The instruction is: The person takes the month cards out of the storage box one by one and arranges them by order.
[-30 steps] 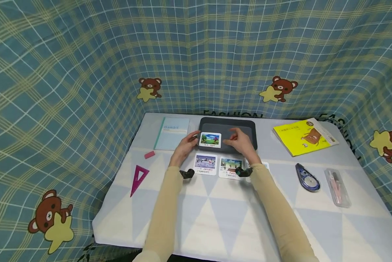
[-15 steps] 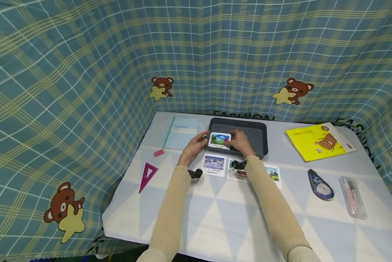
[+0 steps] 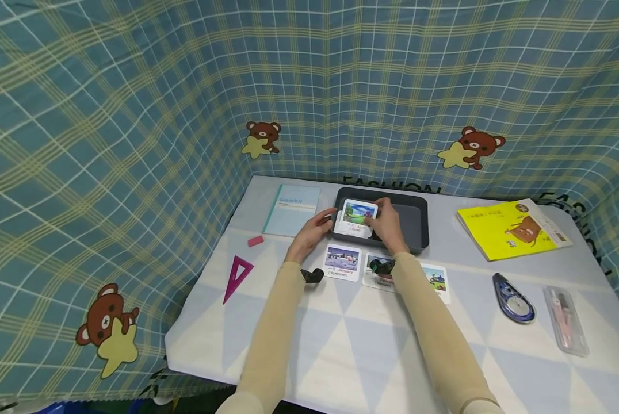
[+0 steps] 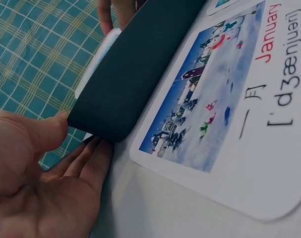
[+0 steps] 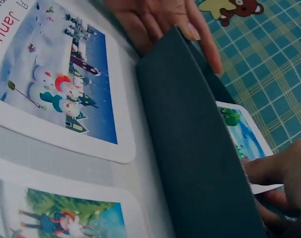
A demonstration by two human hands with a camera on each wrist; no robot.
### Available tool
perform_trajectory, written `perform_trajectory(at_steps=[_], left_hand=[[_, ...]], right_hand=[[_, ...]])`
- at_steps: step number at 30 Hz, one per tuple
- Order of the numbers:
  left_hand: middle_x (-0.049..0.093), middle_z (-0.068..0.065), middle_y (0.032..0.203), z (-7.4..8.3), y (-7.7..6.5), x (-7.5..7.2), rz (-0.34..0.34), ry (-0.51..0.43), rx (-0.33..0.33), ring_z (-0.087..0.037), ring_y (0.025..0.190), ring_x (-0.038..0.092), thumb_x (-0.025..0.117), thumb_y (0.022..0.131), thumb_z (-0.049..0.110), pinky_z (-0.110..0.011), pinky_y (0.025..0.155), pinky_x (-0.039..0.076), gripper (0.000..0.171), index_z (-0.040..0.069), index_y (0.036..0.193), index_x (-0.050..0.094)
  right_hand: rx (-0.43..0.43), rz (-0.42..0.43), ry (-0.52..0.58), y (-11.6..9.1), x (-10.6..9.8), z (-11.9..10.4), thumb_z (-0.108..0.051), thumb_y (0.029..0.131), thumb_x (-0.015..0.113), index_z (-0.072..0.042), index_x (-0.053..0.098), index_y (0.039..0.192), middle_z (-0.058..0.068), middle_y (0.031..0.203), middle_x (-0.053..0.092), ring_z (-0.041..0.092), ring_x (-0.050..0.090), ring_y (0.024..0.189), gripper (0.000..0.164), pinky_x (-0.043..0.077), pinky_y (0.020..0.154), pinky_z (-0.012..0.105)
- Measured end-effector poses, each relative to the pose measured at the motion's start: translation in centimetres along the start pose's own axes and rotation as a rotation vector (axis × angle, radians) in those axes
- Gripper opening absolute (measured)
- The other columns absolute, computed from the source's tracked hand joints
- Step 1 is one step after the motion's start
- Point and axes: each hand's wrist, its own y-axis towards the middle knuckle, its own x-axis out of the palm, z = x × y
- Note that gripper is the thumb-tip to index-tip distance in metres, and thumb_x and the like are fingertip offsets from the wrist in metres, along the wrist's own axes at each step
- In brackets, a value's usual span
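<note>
A picture card reading April (image 3: 360, 213) is tilted up at the left of a dark grey tray (image 3: 413, 221). My right hand (image 3: 389, 227) pinches the card's right edge, thumb on the printed face; its other fingers are partly hidden behind it. At the tray's left front corner, my left hand (image 3: 311, 234) grips the wall, as the left wrist view shows with the thumb (image 4: 56, 130) at the rim. In front of the tray lie a January card (image 3: 342, 261), a February card (image 3: 373, 279) partly covered by the right wrist, and a third card (image 3: 438, 280) partly under the sleeve.
A light blue notebook (image 3: 293, 213), a pink eraser (image 3: 255, 241) and a magenta set square (image 3: 237, 277) lie on the left. To the right are a yellow book (image 3: 511, 230), a blue correction tape (image 3: 514, 299) and a clear case (image 3: 565, 322). Checked cloth hangs behind the table.
My right hand has closed on the April card and raised it, tilting it from the tray. The left hand stays at the tray's corner. The head view has shifted slightly.
</note>
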Motion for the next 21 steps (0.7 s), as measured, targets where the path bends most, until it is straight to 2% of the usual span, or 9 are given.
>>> perform_trajectory(at_steps=[3,7,13,16,21], left_hand=[[0.042,-0.015,0.157,-0.2,-0.1,0.1,-0.004,-0.007,0.014,-0.028,0.144,0.040,0.053,0.106,0.008,-0.040,0.117,0.036,0.047,0.019,0.151,0.051],[0.042,-0.015,0.157,-0.2,0.0,0.0,-0.008,0.009,0.021,-0.028,0.143,0.041,0.051,0.106,0.007,-0.039,0.117,0.037,0.047,0.017,0.152,0.049],[0.042,-0.015,0.156,0.3,0.2,-0.3,-0.021,-0.011,0.024,-0.028,0.143,0.040,0.052,0.106,0.008,-0.041,0.117,0.037,0.046,0.018,0.152,0.050],[0.041,-0.013,0.157,0.4,0.3,-0.4,-0.025,-0.026,0.021,-0.028,0.144,0.039,0.052,0.107,0.009,-0.043,0.117,0.035,0.046,0.020,0.152,0.050],[0.037,-0.012,0.160,0.0,0.3,-0.5,-0.054,-0.024,-0.004,-0.027,0.146,0.036,0.051,0.108,0.011,-0.042,0.119,0.033,0.048,0.022,0.154,0.047]], right_hand=[[-0.025,0.085,0.057,-0.9,-0.7,-0.6,-0.016,0.098,0.070,-0.007,0.041,0.143,0.015,0.099,0.063,0.031,0.063,0.077,0.055,0.049,0.060,0.039],[-0.050,0.126,0.135,-3.2,-1.9,-1.6,-0.022,0.097,0.072,-0.009,0.043,0.145,0.009,0.088,0.065,0.030,0.065,0.064,0.057,0.048,0.051,0.032],[-0.058,0.026,0.149,-8.5,-2.3,-2.5,-0.025,0.097,0.073,-0.012,0.042,0.145,0.010,0.090,0.067,0.035,0.066,0.063,0.059,0.051,0.050,0.035],[-0.053,-0.025,0.164,-11.3,-1.6,-2.4,-0.020,0.097,0.073,-0.011,0.041,0.144,0.011,0.089,0.065,0.033,0.065,0.060,0.057,0.050,0.049,0.033],[-0.030,-0.115,0.199,-15.7,0.4,-1.7,-0.011,0.094,0.075,-0.008,0.044,0.140,0.010,0.081,0.062,0.023,0.064,0.051,0.055,0.047,0.048,0.027]])
